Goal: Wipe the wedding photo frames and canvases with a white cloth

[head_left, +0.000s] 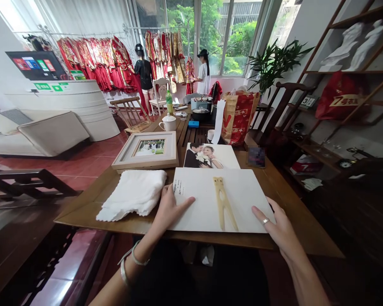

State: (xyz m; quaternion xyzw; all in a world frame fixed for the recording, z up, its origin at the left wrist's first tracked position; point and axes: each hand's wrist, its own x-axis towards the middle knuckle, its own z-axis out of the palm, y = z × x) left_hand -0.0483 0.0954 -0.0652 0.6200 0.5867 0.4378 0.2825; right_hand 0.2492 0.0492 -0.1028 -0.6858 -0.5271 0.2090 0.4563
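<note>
Left hand (170, 208) and right hand (274, 227) lie flat, open (gripping nothing) on the board (204, 199) at the worktop's (86, 210) near edge, beside the towel (132, 193); a careless tug could slide it off

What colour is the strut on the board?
Pale cream-yellow; the strut on the white board shows best in the head view.

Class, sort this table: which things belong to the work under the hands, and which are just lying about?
In hand: white board, wooden prop lying on it, left hand, right hand.
Lying about: white cloth, framed photo, wedding print, white mug, red bag.
</note>
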